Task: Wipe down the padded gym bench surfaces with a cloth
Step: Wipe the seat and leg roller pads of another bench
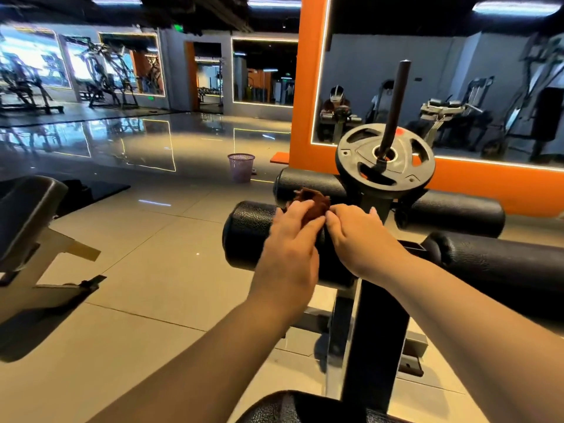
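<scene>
Head | left hand [291,239] fingers grip crumpled brown cloth [316,201] | right hand [361,238] fingers pinch its edge | pebbled cylindrical pad [244,227] beneath

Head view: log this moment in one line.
cloth: on near-left roller pad | left hand: grips cloth | right hand: at cloth edge, grip unclear

The small brown cloth [314,203] is crumpled up at the top of the near left pad [244,233], a fat black roll with crinkly skin lying sideways, with another black roll [308,180] just behind it.
</scene>
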`<state>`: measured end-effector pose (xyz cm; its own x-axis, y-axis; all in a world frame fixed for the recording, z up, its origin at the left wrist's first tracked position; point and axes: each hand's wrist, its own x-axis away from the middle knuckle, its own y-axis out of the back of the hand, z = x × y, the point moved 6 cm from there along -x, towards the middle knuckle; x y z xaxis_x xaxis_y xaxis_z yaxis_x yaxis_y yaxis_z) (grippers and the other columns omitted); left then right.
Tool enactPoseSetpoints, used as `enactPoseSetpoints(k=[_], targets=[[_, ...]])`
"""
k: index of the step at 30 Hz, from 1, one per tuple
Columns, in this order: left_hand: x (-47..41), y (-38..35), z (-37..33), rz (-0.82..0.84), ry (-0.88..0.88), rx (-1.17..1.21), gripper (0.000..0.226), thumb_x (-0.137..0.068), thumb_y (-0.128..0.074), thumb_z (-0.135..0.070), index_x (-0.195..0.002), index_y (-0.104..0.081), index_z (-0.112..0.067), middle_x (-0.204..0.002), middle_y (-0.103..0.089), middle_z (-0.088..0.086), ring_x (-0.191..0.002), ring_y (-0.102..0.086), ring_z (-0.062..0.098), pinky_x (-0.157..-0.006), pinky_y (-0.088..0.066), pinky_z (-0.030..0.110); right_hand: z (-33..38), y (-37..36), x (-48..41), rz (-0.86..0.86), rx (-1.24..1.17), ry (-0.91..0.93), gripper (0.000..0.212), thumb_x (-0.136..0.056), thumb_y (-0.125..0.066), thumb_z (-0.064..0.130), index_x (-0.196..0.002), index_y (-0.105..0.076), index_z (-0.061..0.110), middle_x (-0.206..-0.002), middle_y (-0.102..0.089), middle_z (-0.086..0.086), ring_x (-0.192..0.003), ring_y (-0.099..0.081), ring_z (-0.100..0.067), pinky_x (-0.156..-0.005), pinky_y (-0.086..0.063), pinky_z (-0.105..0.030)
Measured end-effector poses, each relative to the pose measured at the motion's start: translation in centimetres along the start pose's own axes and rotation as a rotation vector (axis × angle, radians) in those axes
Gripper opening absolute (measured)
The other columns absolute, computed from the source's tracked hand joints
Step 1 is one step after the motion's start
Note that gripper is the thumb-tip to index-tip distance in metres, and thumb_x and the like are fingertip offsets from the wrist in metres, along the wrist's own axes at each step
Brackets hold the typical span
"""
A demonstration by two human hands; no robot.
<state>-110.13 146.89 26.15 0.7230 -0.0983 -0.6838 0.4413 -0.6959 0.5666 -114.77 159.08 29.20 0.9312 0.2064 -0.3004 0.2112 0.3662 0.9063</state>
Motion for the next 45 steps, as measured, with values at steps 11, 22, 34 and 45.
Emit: enactPoseSetpoints(k=[11,22,34,45], targets=[[-0.8,1.4,2.1,-0.194,0.229,0.037,0.037,-0.098,-0.048,-0.011,-0.133,-0.058,-0.016,-0.149,-0.040,-0.002,-0.145,-0.030,0.029,-0.116,-0.034,0.052,0.3,-0.3,2.6,-0.052,0.241,0.124,0.066,-0.104,-0.016,0.049,-0.158,-0.019,0.013,-0.150,-0.042,-0.005,-0.142,-0.033,-0.021,-0.123,-0.009,-0.042],[-0.9,4.1,5.6,-0.305,0.356,0.036,0.036,-0.101,-0.046,-0.014,-0.136,-0.055,-0.014,-0.148,-0.035,0.002,-0.135,-0.042,0.024,-0.111,-0.043,0.045,0.1,-0.6,4.6,-0.047,0.305,0.163,0.081,-0.096,-0.015,0.062,-0.159,-0.012,0.012,-0.160,-0.025,-0.007,-0.148,-0.020,-0.023,-0.125,-0.009,-0.038],[-1.3,3.7,5.6,-0.327,0.397,0.053,0.034,-0.101,-0.046,-0.016,-0.134,-0.056,-0.016,-0.147,-0.036,0.002,-0.132,-0.044,0.026,-0.109,-0.045,0.044,1.0,-1.0,3.9,-0.007,0.178,0.165,0.073,-0.101,-0.039,0.052,-0.157,-0.017,0.012,-0.163,-0.017,-0.007,-0.152,-0.009,-0.024,-0.125,-0.006,-0.035],[-0.1,2.2,3.9,-0.215,0.201,-0.026,0.043,-0.098,-0.042,-0.019,-0.140,-0.053,-0.017,-0.152,-0.036,0.000,-0.141,-0.033,0.023,-0.115,-0.035,0.049,1.7,-1.1,4.2,-0.165,0.304,0.161,0.059,-0.104,-0.028,0.041,-0.148,-0.038,0.003,-0.141,-0.044,-0.017,-0.131,-0.042,-0.036,-0.114,-0.036,-0.047]])
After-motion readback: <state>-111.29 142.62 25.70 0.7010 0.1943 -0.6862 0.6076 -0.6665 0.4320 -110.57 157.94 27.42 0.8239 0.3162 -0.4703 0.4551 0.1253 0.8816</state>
